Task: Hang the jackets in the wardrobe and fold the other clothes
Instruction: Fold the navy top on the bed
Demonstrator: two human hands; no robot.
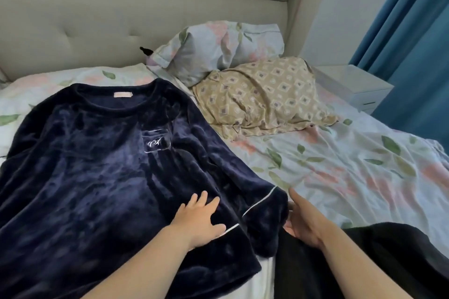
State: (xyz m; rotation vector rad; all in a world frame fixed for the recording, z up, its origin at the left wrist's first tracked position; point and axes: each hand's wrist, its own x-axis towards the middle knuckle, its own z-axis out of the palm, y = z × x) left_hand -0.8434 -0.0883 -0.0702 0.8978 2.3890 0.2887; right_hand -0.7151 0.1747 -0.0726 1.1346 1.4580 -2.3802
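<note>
Black garment [376, 262] lies bunched lower right, nearest the lens, not yet folded. Just left of it the right hand [305, 223] sits at the sleeve cuff [264, 209] of the navy fleece top [97, 177], fingers curled onto the cuff edge and thumb pointing up-frame, so it looks like a grip on the cuff. Left hand [199, 221] lies flat, fingers straight and spread, pressing the top's front near the hem and holding nothing. Top is spread face up over the left and centre of the frame on the floral sheet [352, 165], neck toward the headboard [121, 19], pocket showing. Step in hand, as I read it: fold the sleeve in across the body. To do it well, keep the flat hand pinning the body so the plush fabric does not drag, carry the cuff over low, lay the sleeve straight and smooth it before the next fold. Beige patterned pillow [262, 97] sits close at upper centre, so keep the fold clear of it.
</note>
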